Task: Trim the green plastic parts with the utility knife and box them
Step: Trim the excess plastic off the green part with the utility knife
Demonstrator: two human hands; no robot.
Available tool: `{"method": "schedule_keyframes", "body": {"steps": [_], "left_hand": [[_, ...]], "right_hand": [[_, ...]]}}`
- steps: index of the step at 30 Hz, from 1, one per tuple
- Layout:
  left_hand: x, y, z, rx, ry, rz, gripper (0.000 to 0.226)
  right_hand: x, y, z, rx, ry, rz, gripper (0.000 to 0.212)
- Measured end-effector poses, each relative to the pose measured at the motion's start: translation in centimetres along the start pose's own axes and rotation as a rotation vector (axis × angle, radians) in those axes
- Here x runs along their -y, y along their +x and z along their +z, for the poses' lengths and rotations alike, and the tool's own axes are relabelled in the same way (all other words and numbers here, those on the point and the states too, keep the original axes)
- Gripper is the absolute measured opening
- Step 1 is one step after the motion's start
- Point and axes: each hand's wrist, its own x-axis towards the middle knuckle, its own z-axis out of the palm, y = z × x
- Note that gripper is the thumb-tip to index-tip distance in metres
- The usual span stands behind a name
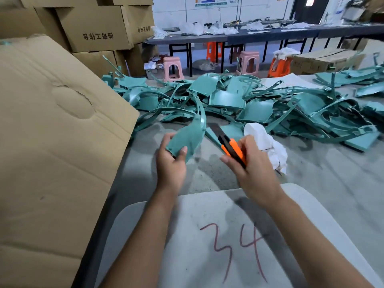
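Observation:
My left hand point(171, 163) grips a curved green plastic part point(188, 135) by its wide lower end; its thin arm arcs up and away. My right hand point(252, 163) holds an orange and black utility knife point(231, 149) with the blade point(215, 128) extended, pointing up and left, a little to the right of the part and apart from it. A large heap of green plastic parts point(239, 100) covers the table beyond my hands. A big cardboard box point(52, 142) stands at the left with its flap tilted toward me.
A crumpled white cloth point(268, 144) lies just right of my right hand. A grey surface marked "34" point(218, 235) sits under my forearms. Stacked cardboard boxes point(97, 28) rise at the back left. Pink and orange stools point(173, 68) and a long dark table point(249, 35) stand behind.

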Motion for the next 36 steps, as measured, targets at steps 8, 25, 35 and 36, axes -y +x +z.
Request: {"method": "schedule_keyframes", "body": {"steps": [8, 25, 35, 36], "left_hand": [[-1.3, -1.8, 0.8, 0.063, 0.498, 0.408, 0.015], [-1.7, -2.9, 1.7, 0.108, 0.449, 0.329, 0.025], [-0.4, -2.3, 0.9, 0.126, 0.309, 0.33, 0.018], [-0.3, -2.1, 0.6, 0.122, 0.316, 0.353, 0.021]], "right_hand": [[0.1, -1.0, 2.7, -0.029, -0.275, -0.257, 0.027], [-0.9, -0.5, 2.5, -0.151, -0.295, -0.151, 0.029], [-2.1, 0.0, 2.2, -0.169, -0.255, -0.027, 0.03], [-2.3, 0.2, 1.9, -0.181, -0.248, 0.016, 0.03]]}}
